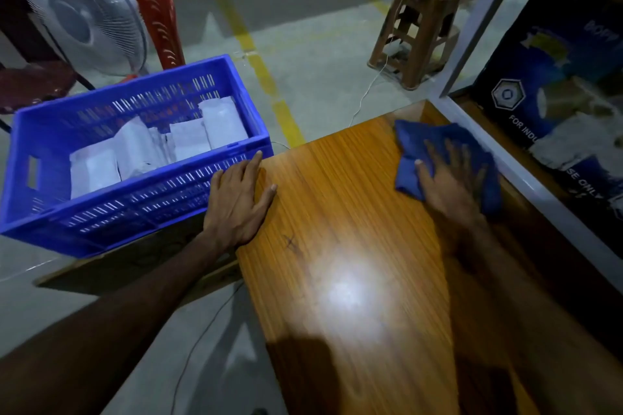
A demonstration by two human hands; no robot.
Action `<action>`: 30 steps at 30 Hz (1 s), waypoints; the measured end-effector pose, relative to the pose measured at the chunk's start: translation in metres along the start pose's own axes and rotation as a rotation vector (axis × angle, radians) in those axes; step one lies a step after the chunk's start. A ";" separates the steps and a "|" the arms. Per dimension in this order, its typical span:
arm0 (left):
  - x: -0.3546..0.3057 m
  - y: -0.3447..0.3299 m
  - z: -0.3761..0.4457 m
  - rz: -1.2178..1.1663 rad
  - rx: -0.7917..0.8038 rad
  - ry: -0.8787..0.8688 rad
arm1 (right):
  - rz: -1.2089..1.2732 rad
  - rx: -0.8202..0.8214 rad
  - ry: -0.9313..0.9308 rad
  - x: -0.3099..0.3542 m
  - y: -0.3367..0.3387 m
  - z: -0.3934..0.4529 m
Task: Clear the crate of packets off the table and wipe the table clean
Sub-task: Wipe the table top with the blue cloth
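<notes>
The blue crate point(135, 158) of white packets point(151, 145) sits off the worktop point(337, 212), on something lower just beside its left edge, leaving the wood bare for wiping. The left hand point(239, 202) lies flat, grip apart, on that left edge, probably bracing. The right hand point(448, 178) presses its spread fingers on a blue cloth point(421, 135) near the far right corner, close against the pale frame point(505, 158). Open wood runs back toward the person, a glare patch mid-way.
</notes>
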State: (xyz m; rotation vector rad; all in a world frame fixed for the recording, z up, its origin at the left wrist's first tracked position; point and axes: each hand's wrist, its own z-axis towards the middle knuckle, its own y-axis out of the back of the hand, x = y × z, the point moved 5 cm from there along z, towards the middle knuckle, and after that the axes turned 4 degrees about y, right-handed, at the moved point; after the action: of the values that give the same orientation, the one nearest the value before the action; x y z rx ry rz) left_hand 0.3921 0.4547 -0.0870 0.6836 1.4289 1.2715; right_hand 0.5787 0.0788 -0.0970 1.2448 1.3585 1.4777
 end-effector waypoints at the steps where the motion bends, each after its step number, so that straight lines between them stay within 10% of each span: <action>1: 0.000 0.000 0.000 0.000 -0.008 -0.005 | -0.002 -0.039 -0.067 0.003 0.001 -0.003; 9: -0.001 0.002 -0.004 -0.005 0.000 0.002 | -0.036 -0.022 0.367 0.166 -0.034 -0.211; 14: -0.001 0.001 -0.003 0.002 -0.023 -0.003 | -0.025 0.057 0.686 0.139 -0.031 -0.207; 20: 0.002 -0.003 -0.003 -0.019 -0.037 -0.013 | 0.004 0.028 0.113 -0.010 -0.003 -0.035; 24: 0.002 -0.003 -0.002 -0.020 -0.061 -0.022 | 0.036 -0.081 -0.184 0.003 0.000 -0.050; 30: 0.001 -0.002 -0.003 -0.017 -0.029 -0.002 | -0.056 0.017 0.384 0.176 -0.038 -0.219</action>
State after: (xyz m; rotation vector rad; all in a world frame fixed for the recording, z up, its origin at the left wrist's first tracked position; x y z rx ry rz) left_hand 0.3894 0.4544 -0.0892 0.6520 1.4092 1.2751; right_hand 0.3218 0.1995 -0.0969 0.9532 1.6405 1.7287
